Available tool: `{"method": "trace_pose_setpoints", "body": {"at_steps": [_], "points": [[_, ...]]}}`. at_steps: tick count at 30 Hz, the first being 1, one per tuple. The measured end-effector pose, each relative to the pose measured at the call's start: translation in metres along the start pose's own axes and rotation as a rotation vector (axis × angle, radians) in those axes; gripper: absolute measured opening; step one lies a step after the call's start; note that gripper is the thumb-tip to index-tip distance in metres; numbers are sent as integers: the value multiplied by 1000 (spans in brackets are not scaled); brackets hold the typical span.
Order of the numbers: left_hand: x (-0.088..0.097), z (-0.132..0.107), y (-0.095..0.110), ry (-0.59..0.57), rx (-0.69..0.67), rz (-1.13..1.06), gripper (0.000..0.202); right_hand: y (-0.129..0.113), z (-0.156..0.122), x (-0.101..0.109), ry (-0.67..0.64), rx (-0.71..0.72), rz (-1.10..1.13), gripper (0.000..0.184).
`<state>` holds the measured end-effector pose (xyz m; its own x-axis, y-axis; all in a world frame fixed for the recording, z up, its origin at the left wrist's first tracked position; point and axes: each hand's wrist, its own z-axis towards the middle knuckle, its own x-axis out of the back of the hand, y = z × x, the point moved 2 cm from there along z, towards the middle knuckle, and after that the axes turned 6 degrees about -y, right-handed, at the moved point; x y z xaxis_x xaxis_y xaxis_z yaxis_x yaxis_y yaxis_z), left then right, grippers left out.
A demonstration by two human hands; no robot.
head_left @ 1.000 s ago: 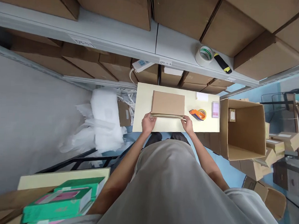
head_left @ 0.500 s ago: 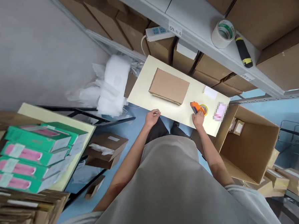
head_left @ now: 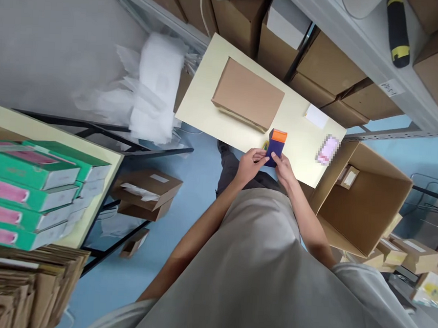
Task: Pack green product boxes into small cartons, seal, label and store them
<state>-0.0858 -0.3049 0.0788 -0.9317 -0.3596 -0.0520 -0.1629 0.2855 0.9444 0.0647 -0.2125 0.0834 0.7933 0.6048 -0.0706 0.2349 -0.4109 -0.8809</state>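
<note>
My right hand (head_left: 285, 168) is closed round an orange and dark blue tape dispenser (head_left: 275, 146), lifted off the cream table (head_left: 200, 99) near its front edge. My left hand (head_left: 249, 164) is closed too, its fingertips pinching at the dispenser's lower end. A closed flat brown cardboard box (head_left: 247, 93) lies on the table just beyond both hands, touched by neither.
A white slip (head_left: 316, 116) and a pink item (head_left: 327, 149) lie on the table's right part. A large brown carton (head_left: 364, 201) stands open at the right. Green and pink boxes (head_left: 30, 193) are stacked on a left table. Bubble wrap (head_left: 149, 89) and small boxes (head_left: 146, 192) lie on the blue floor.
My right hand has picked the tape dispenser up off the table. My left hand has come across from the table edge to it. The view has swung left and down.
</note>
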Motion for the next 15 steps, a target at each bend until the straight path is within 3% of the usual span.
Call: {"method": "trace_pose_setpoints", "body": {"at_steps": [5,10,13,15], "points": [[-4,-4,12,-35,-18,26,31,-9,-18,-17,11,-40,70,70],[3,-5,13,-102,-7,35,32,-4,-24,-21,-16,-61,123,76],[10,-4,14,-174,24,37,35,-3,-32,-13,-11,1,-13,74],[17,-3,20,-142,14,45,42,-7,-38,-3,-5,13,-163,72]]}}
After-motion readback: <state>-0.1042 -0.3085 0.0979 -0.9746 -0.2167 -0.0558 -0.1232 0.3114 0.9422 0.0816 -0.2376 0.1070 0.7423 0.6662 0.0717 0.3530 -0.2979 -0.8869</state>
